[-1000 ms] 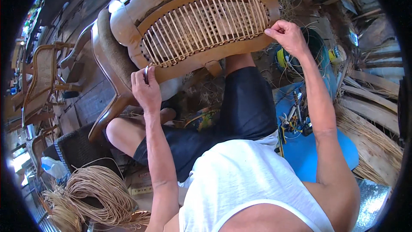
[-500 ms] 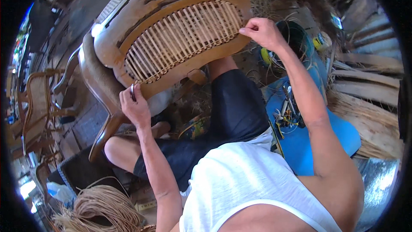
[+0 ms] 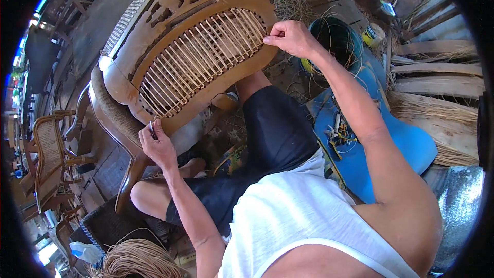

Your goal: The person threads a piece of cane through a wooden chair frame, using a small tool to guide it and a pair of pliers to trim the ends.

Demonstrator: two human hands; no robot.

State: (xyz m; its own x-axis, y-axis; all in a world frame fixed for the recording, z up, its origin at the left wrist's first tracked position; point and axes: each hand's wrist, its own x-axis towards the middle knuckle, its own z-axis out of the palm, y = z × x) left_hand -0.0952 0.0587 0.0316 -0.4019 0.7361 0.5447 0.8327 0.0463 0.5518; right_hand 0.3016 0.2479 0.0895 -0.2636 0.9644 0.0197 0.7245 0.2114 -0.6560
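Head view. A carved wooden chair back [image 3: 206, 96] is shown tilted before the seated worker, with an oval panel of pale cane strands [image 3: 203, 62] set in it. The panel's long axis runs from 8 to 2 o'clock, and a hand is placed at each end — neither is clearly nearer. From the left hand [image 3: 158, 146] the panel lies toward 1 o'clock; from the right hand [image 3: 293, 37], between 8 and 9.

The left fingers are curled around a small dark object [image 3: 153, 131], its kind not discernible, with the thumb tip at the frame's lower corner. The right thumb and index finger are pressed together in a pinch at the panel's upper end — whether a strand is caught between them cannot be told.

Pliers [image 3: 334, 137] are seen on a blue surface [image 3: 360, 177], toward 5 o'clock from the right hand; a cane coil [image 3: 136, 260] is seen below the left, between 6 and 7.
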